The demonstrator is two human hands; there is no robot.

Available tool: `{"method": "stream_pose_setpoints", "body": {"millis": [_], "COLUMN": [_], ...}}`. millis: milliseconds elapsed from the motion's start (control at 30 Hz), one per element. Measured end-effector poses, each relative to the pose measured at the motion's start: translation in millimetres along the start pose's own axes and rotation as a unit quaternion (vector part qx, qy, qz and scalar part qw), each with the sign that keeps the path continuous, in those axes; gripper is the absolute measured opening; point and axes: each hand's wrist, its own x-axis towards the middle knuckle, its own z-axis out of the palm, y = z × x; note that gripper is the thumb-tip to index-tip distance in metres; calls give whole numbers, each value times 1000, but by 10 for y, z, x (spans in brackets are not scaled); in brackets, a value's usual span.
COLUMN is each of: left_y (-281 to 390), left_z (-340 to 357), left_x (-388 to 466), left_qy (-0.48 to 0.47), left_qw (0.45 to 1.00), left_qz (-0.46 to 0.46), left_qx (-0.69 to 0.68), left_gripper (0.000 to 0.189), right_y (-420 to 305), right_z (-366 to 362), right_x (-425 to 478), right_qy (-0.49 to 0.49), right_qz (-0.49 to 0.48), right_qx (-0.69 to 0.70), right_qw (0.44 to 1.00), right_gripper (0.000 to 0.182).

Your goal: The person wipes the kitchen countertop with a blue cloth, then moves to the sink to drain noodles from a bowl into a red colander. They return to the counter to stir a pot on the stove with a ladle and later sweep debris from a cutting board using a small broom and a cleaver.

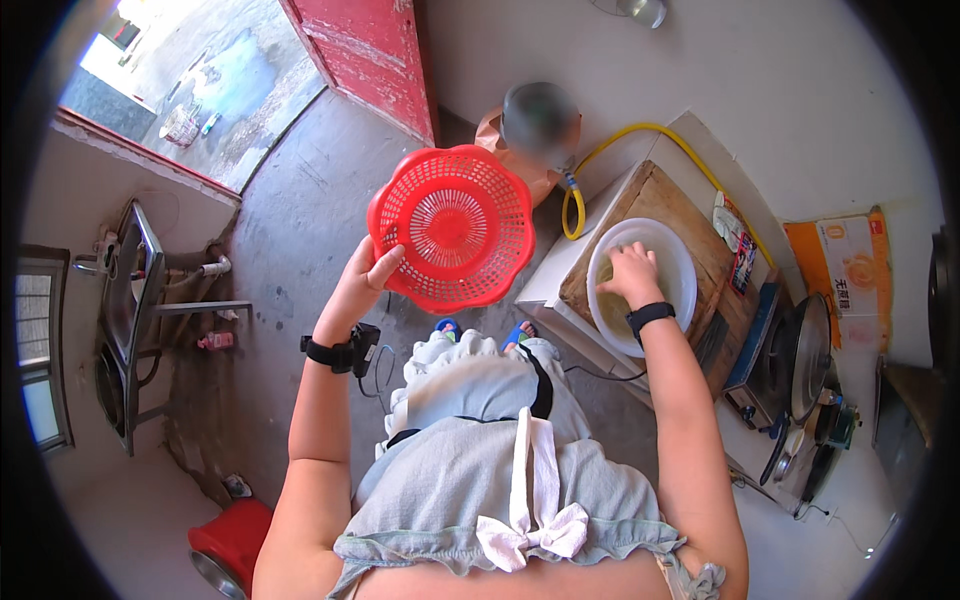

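Observation:
My left hand (366, 283) grips the scalloped rim of a red plastic colander (451, 226), thumb over the inner side. The colander is tilted so that its slotted inside faces me, and no food shows in it. To the right, my right hand (634, 274) reaches into a translucent white plastic basin (684, 262) with its fingers spread. I see nothing held between them. What lies in the basin is pale and hard to make out. A worn wooden board (651, 196) on a white cabinet (551, 277) carries the basin.
A yellow hose (679, 141) loops beside the cabinet near a blurred rounded container (536, 124). Right of the basin are a gas stove (754, 382) and a lidded pan (810, 360). A sink (133, 255) is at the left, a red door (367, 56) ahead.

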Motion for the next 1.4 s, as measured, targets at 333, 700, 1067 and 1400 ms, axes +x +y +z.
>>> {"method": "stream_pose_setpoints", "body": {"millis": [333,700,1067,1400], "left_y": [-117,-273,-163,-297], "left_z": [63,356,525,375], "left_x": [31,212,300,393], "left_qy": [-14,-98,-93,7], "left_qw": [994,976,990,997], "left_qz": [-65,-138,-99,-78], "left_qx": [-91,-134,-44,-19], "left_gripper": [38,36,36,33], "right_y": [168,636,802,721], "right_z": [248,-593,-384,47], "right_x": [-199,-938,-1088,-790], "right_qy": [111,211,289,42], "right_qz": [-21,98,89,108], "right_qx": [-43,141,245,109], "right_qw": [993,962,921,987], "right_gripper": [14,17,21,88]}}
